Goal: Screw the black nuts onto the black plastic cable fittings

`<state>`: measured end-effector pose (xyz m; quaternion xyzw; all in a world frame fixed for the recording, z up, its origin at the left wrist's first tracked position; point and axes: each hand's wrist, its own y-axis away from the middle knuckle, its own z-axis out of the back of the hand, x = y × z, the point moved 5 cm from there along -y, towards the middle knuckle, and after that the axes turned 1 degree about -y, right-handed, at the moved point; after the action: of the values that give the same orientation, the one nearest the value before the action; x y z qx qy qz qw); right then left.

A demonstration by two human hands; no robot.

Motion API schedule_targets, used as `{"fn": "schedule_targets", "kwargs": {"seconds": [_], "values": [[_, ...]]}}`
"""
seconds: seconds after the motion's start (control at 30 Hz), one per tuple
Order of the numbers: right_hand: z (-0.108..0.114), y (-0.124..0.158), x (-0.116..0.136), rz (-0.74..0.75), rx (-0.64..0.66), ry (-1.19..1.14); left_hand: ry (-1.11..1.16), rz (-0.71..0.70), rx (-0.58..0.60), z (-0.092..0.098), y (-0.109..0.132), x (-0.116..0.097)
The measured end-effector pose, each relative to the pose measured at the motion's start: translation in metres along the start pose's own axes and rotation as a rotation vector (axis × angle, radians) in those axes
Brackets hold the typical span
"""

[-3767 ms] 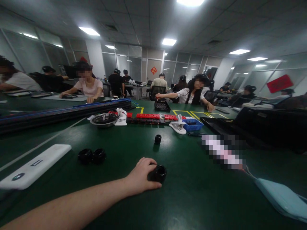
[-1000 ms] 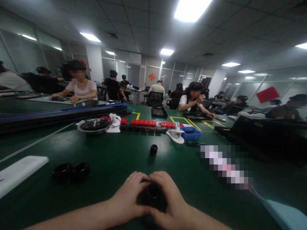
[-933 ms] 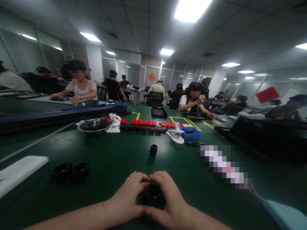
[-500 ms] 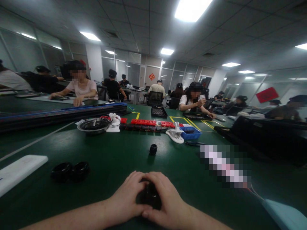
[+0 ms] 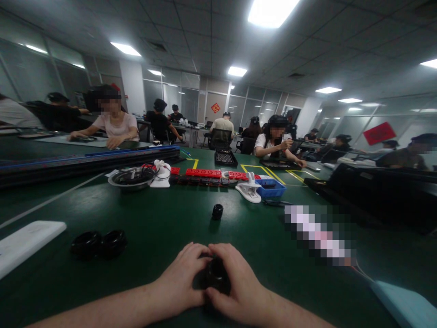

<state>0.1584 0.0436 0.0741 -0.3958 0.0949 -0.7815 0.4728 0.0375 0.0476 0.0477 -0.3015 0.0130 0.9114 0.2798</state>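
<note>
Left grip [image 5: 181,277] and right grip [image 5: 241,283] encircle a black cylinder [image 5: 217,274].

Your left hand [image 5: 184,275] and your right hand [image 5: 241,278] are both bare, with smooth backs and softly rounded knuckles. Your right thumb [image 5: 218,298] ends in a blunt, rounded tip (a little soft in focus here). Your left forearm [image 5: 109,307] and right forearm [image 5: 290,310] are bare as well, even in outline, each tapering to a narrower wrist [image 5: 155,292] and broadening toward the lower edge of your view, where it runs out of sight.
</note>
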Motion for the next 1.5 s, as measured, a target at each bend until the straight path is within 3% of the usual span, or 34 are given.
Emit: {"fn": "schedule_targets", "kwargs": {"seconds": [0.17, 0.4, 0.6, 0.7, 0.9, 1.13, 1.5], "values": [[0.003, 0.002, -0.001, 0.015, -0.071, -0.004, 0.009, 0.004, -0.002, 0.003, -0.001, -0.003], [0.001, -0.001, 0.003, 0.060, 0.016, 0.004, 0.010, 0.001, 0.008, 0.000, 0.000, 0.001], [-0.002, 0.002, -0.009, -0.096, -0.001, 0.027, 0.035, 0.016, -0.006, 0.002, 0.000, 0.000], [0.001, 0.002, -0.006, -0.064, -0.034, -0.008, 0.047, 0.028, 0.001, 0.003, -0.001, -0.001], [0.000, -0.002, 0.002, -0.006, 0.045, -0.033, 0.049, 0.017, -0.017, 0.003, 0.000, 0.000], [-0.001, 0.003, -0.013, -0.162, -0.024, 0.026, 0.080, 0.018, -0.034, 0.002, 0.000, 0.003], [0.004, 0.002, 0.002, 0.040, -0.102, -0.052, 0.089, 0.047, -0.062, 0.006, 0.000, -0.002]]}}
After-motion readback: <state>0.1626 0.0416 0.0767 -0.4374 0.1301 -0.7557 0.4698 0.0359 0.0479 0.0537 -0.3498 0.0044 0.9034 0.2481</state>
